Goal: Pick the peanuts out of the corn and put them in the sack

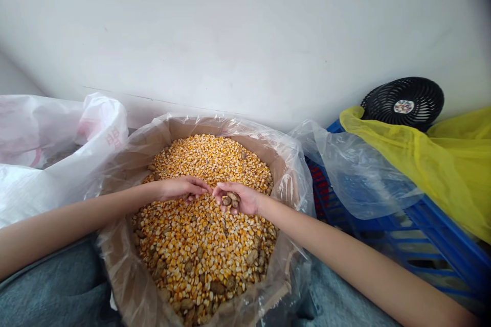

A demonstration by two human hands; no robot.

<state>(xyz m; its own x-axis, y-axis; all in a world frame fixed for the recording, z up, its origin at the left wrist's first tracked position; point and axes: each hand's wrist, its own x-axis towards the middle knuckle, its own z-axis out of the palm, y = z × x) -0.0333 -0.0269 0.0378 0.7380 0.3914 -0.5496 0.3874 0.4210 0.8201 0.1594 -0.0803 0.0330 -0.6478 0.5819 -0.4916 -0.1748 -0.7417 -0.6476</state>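
Note:
Yellow and white corn kernels (215,163) fill a cardboard box (153,294) lined with a clear plastic bag (297,184). Unshelled peanuts (217,287) lie among the kernels, mostly at the near and side edges. Over the middle of the corn, my right hand (245,198) is cupped palm up, its fingers curled round several peanuts. My left hand (184,188) comes in palm down from the left, index finger and thumb reaching to the right fingertips. Beneath its other, curled fingers shows a brown piece that looks like a peanut, partly hidden.
On the left stands a white woven sack (102,133) with its mouth open. To the right are a blue plastic crate (433,219), a clear plastic sheet (364,179), yellow mesh (456,163) and a black fan (404,102). A white wall (238,36) rises behind the box.

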